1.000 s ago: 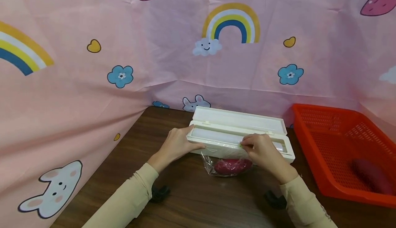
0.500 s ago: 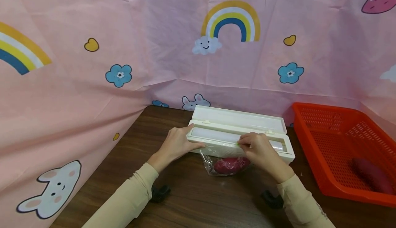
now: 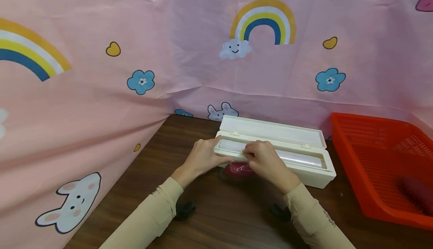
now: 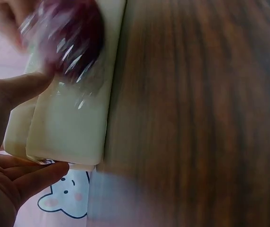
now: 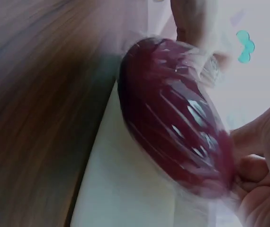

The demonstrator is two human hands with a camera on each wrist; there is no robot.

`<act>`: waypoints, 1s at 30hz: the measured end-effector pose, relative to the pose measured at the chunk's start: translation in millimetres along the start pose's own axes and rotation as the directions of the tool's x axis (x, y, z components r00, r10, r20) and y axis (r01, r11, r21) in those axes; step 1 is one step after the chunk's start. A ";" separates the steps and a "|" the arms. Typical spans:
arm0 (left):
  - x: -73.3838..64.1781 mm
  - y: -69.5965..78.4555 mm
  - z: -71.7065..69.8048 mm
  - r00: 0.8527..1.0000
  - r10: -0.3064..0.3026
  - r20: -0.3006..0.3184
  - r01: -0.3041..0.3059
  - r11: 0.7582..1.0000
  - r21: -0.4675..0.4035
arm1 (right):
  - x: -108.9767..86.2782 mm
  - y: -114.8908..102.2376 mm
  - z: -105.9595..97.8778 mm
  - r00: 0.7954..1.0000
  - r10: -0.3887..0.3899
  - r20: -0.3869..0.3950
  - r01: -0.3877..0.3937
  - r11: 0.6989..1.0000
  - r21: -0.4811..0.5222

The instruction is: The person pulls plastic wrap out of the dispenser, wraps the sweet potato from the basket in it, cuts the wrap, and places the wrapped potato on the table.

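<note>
A white cling film dispenser (image 3: 309, 175) lies on the table with its lid (image 3: 274, 132) raised and a film roll (image 3: 299, 159) inside. My left hand (image 3: 199, 157) grips its left end, thumb on the front and fingers round the end face. My right hand (image 3: 265, 160) pinches a small green slide cutter (image 3: 243, 153) on the front edge, left of the middle. In front of the dispenser hangs a dark red, sweet-potato-like oblong (image 3: 238, 171) in clear film. The right wrist view shows the film creased tightly over this oblong (image 5: 173, 118), close to the right fingers.
An orange-red plastic basket (image 3: 367, 200) stands to the right, with another dark red oblong (image 3: 417, 192) in it. Behind the dispenser hangs a pink patterned cloth (image 3: 189, 53). Dark brown wooden tabletop (image 3: 216, 219) lies in front, between the forearms.
My right hand has slid left along the dispenser's front edge with the slide cutter, baring more of the roll on the right. The left hand keeps its hold; the head view has turned slightly right-to-left.
</note>
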State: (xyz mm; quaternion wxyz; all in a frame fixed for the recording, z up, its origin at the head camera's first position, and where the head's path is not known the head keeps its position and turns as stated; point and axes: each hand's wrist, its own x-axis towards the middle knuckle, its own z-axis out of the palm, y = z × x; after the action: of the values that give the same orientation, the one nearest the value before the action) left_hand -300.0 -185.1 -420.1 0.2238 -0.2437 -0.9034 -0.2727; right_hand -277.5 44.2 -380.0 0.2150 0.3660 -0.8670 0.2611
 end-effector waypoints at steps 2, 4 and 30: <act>2.3 2.5 1.4 1.000 0.016 -0.004 -0.016 1.000 0.010 | 4.0 -2.9 2.1 1.000 -0.001 0.001 0.001 1.000 -0.005; 3.8 4.1 1.4 1.000 0.023 -0.011 -0.023 0.999 0.023 | 6.0 -4.5 2.9 1.000 0.002 -0.011 -0.002 1.000 -0.007; -0.1 2.3 -1.3 1.000 -0.017 0.024 0.016 1.000 0.020 | 13.1 -7.4 9.5 1.000 0.028 0.010 -0.028 0.999 0.017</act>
State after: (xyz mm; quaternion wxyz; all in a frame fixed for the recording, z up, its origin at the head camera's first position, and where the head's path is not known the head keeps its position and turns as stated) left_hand -298.2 -184.2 -418.3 0.2133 -0.2373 -0.9106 -0.2626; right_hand -282.1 27.1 -377.8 0.2041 0.3570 -0.8707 0.2699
